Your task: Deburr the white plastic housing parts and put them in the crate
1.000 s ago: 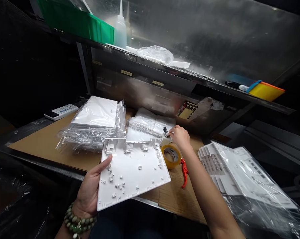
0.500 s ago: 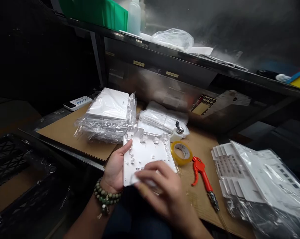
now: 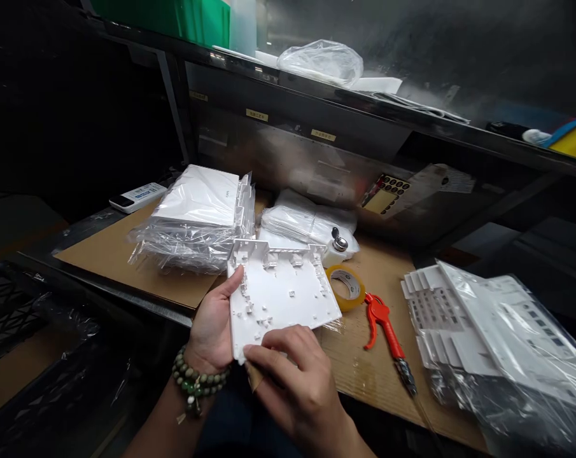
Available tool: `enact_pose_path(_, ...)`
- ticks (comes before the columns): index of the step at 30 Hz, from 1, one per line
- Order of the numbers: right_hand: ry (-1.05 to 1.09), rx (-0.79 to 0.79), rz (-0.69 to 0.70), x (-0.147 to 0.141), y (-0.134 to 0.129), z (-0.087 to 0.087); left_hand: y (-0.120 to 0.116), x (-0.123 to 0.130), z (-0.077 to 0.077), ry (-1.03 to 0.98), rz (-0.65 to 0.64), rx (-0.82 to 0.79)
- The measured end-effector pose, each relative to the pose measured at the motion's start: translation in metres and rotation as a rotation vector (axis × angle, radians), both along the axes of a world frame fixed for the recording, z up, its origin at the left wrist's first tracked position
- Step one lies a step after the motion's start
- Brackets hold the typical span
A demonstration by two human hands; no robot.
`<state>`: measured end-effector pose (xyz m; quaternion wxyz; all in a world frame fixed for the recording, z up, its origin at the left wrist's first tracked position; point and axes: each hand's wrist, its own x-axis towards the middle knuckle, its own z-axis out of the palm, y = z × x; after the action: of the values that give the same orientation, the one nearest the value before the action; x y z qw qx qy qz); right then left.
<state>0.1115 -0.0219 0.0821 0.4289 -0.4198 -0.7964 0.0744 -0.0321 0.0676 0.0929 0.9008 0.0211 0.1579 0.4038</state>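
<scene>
A white plastic housing cover (image 3: 278, 299), its inner side with small clips and posts facing up, is held tilted above the table's front edge. My left hand (image 3: 212, 327) grips its left side, thumb on top and the other fingers hidden underneath. At the lower left corner, my right hand (image 3: 297, 375) pinches the near edge with its index finger on top; a tan wrap covers part of the thumb, whose tip is hidden. Just beyond the cover's right side lie a roll of yellow tape (image 3: 333, 287) and a red air blow gun (image 3: 386, 327).
Bagged white covers (image 3: 196, 197) are stacked at the left on cardboard (image 3: 97, 251). Behind are clear plastic bags (image 3: 307, 216) and a pump bottle (image 3: 335, 254). More bagged white panels (image 3: 478, 324) lie right. A metal shelf (image 3: 288, 83) crosses above, and a phone-like device (image 3: 137, 197) lies far left.
My right hand has moved left and down along the cover, from a blurred sweep over its lower part to the near left corner. My left hand keeps its hold; the view shifts slightly.
</scene>
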Motion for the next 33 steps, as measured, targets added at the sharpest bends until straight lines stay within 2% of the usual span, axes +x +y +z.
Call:
enact_pose_path(2,-0.004,-0.03,-0.097,0.021,0.001,-0.005,0.002,-0.009,-0.005,-0.028,0.017,0.031)
enact_pose_path(6,0.149,-0.004,-0.503,0.083,-0.004,-0.01,0.005,-0.036,-0.013,-0.124,-0.023,0.055)
enact_pose_path(8,0.186,0.027,-0.61,0.105,-0.009,-0.011,0.004,-0.045,-0.015,-0.136,-0.042,0.041)
enact_pose_path(10,0.157,0.018,-0.566,0.115,-0.013,-0.013,0.003,-0.051,-0.017,-0.148,-0.053,0.038)
enact_pose_path(13,0.063,-0.017,-0.477,0.115,-0.016,-0.02,0.004,-0.052,-0.024,-0.21,-0.077,0.041)
enact_pose_path(16,0.078,0.004,-0.549,0.114,-0.017,-0.025,0.007,-0.053,-0.032,-0.318,-0.214,0.037)
enact_pose_path(19,0.109,-0.003,-0.468,0.116,-0.018,-0.028,0.009,-0.057,-0.036,-0.4,-0.321,0.034)
enact_pose_path(21,0.033,-0.015,-0.418,0.121,-0.016,-0.03,0.009,-0.061,-0.038,-0.411,-0.281,0.027)
enact_pose_path(25,0.007,0.002,-0.478,0.127,-0.014,-0.029,0.007,-0.069,-0.044,-0.39,-0.261,-0.014)
enact_pose_path(29,0.029,0.048,-0.35,0.123,-0.017,-0.023,0.008,-0.076,-0.055,-0.358,-0.199,-0.069)
enact_pose_path(33,-0.025,0.042,-0.459,0.126,-0.012,-0.026,0.016,-0.091,-0.073,-0.319,-0.245,-0.07)
